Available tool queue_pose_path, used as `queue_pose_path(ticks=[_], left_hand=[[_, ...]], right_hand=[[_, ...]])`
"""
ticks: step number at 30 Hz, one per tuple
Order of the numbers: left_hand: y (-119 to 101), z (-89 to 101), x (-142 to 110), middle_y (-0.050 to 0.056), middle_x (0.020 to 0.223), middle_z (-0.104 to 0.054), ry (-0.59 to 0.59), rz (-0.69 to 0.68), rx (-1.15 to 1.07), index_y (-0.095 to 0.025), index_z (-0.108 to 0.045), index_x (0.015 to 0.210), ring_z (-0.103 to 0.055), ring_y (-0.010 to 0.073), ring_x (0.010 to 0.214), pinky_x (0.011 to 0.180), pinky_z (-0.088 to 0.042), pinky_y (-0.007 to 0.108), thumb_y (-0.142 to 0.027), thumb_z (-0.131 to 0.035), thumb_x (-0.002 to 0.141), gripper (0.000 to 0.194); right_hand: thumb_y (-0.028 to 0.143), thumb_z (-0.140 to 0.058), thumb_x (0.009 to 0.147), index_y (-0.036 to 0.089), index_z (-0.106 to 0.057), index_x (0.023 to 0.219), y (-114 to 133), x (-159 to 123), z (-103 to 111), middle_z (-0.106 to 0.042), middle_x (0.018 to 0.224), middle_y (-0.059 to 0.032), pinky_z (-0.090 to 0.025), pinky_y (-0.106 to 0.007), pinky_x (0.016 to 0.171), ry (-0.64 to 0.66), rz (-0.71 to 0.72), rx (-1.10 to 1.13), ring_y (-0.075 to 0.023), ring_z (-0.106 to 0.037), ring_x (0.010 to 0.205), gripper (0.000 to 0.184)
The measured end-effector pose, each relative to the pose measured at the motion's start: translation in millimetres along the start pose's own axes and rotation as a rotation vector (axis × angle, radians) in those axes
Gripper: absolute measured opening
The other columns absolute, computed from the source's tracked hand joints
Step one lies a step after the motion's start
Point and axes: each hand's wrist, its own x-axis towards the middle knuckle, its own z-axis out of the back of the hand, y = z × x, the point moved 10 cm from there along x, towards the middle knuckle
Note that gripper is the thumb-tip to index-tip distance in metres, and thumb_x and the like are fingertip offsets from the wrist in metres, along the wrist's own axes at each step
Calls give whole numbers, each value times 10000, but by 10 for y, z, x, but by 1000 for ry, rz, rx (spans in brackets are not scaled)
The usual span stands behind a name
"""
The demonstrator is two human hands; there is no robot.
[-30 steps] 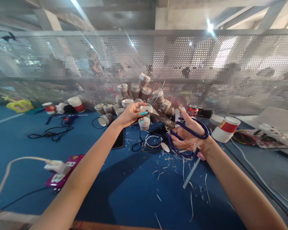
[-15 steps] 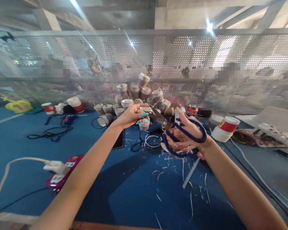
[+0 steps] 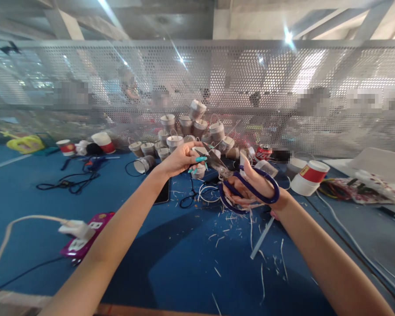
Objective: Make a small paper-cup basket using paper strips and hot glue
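My left hand (image 3: 179, 159) is closed around a small paper cup (image 3: 198, 170), held above the blue table (image 3: 184, 263). My right hand (image 3: 252, 186) grips purple-handled scissors (image 3: 240, 186) with fingers through the loops. The blades (image 3: 213, 160) are parted and point up-left, their tips at the cup by my left fingertips. Thin white paper strips (image 3: 250, 228) lie scattered on the table below both hands.
A pile of small paper cups (image 3: 191, 127) stands against the perforated metal screen (image 3: 197, 87). A red soda can (image 3: 262, 152) and red-banded cups (image 3: 311, 175) sit at right. A pink power strip (image 3: 82, 235), black cables (image 3: 72, 182), a phone (image 3: 163, 193) and a yellow object (image 3: 24, 144) lie at left.
My right hand with the scissors has moved left and up toward the cup. The blades have reached my left fingertips. My left hand has barely moved.
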Motion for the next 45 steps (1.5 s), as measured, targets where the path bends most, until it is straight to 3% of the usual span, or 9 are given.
queue_pose_path(ticks=[5, 10, 14, 18, 24, 32, 38, 45], left_hand=[[-32, -5, -25, -6, 550, -630, 25, -11, 43, -107, -562, 1157, -532, 70, 425, 381, -357, 143, -270, -805, 620, 612], [-37, -21, -45, 11, 557, -641, 3, 2, 26, -122, -677, 855, -532, 64, 426, 390, -371, 148, -217, -796, 610, 289], [-73, -58, -62, 21, 541, -636, 3, 19, 59, -124, -671, 684, -510, 58, 409, 386, -375, 158, -238, -809, 597, 199], [-127, -77, -73, 22, 516, -606, 10, 14, 115, -114, -656, 604, -509, 65, 408, 400, -397, 178, -244, -809, 611, 201], [-210, -115, -82, 27, 519, -616, 20, -44, 165, -111, -656, 596, -513, 64, 399, 390, -401, 177, -307, -825, 582, 260], [-292, -188, -120, 13, 519, -622, 50, -93, 249, -123, -645, 605, -509, 50, 399, 386, -397, 156, -357, -802, 609, 282], [-330, -201, -127, 16, 533, -625, 61, -170, 269, -129, -649, 604, -509, 52, 401, 399, -412, 166, -373, -775, 649, 279], [-304, -178, -100, 8, 509, -609, 21, -179, 255, -135, -631, 578, -504, 59, 386, 403, -434, 175, -420, -792, 599, 329]], right_hand=[[795, -24, 776, 173, -492, 727, -27, 25, -5, -415, 499, 38, -266, -187, 256, 35, 44, 32, -46, -299, 323, 780], [822, -103, 751, 167, -512, 762, -27, 26, -27, -381, 496, 60, -243, -177, 267, 98, 96, 16, -42, -300, 332, 773], [870, -142, 684, 155, -528, 764, -36, 18, -7, -413, 502, 50, -248, -168, 286, 49, 87, -3, -38, -324, 352, 817], [886, -157, 655, 153, -532, 758, -61, 28, -7, -427, 528, 43, -237, -164, 301, 12, 60, 13, -31, -318, 372, 830], [902, -146, 641, 180, -510, 687, -74, 51, -5, -328, 404, 72, -181, -203, 291, -15, 73, 63, -54, -249, 335, 810], [939, -166, 587, 212, -484, 597, -52, 14, 21, -311, 408, 61, -235, -222, 280, -87, 44, -46, -53, -213, 335, 794], [925, -133, 623, 253, -509, 530, -51, -19, 192, -337, 371, 24, -263, -243, 212, -267, 38, -176, -65, -236, 279, 776], [889, -271, 652, 214, -563, 623, -87, 3, 150, -377, 386, 42, -269, -208, 210, -148, 115, -44, -41, -241, 284, 736]])
